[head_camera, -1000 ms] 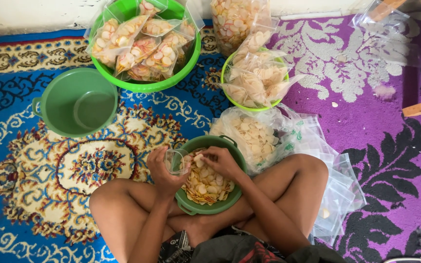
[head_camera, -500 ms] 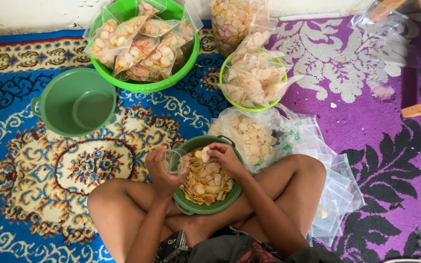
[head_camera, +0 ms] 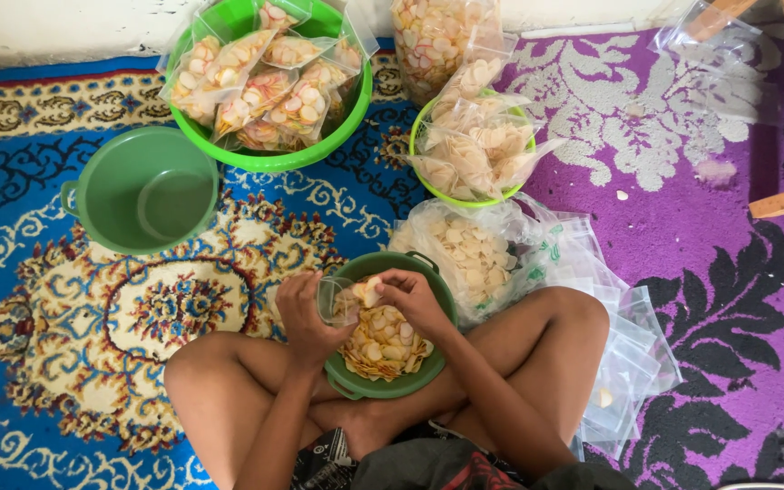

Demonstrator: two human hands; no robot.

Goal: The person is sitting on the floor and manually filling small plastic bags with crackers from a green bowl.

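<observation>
I sit cross-legged with a dark green bowl [head_camera: 430, 361] of pale round crackers [head_camera: 383, 343] in my lap. My left hand [head_camera: 299, 313] holds a small clear plastic bag [head_camera: 335, 301] open above the bowl's left rim. My right hand [head_camera: 412, 299] pinches a few crackers [head_camera: 369, 292] at the mouth of that bag.
An empty green bucket [head_camera: 143, 191] stands on the blue carpet at left. Behind it a bright green basin [head_camera: 276, 156] holds several filled bags. A smaller green bowl [head_camera: 474, 145] of filled bags, a large bag of crackers [head_camera: 465, 249] and empty clear bags [head_camera: 628, 354] lie right.
My right hand rose from the crackers in the bowl and moved left to the mouth of the bag with a few crackers. The left hand tilted the bag slightly towards it.
</observation>
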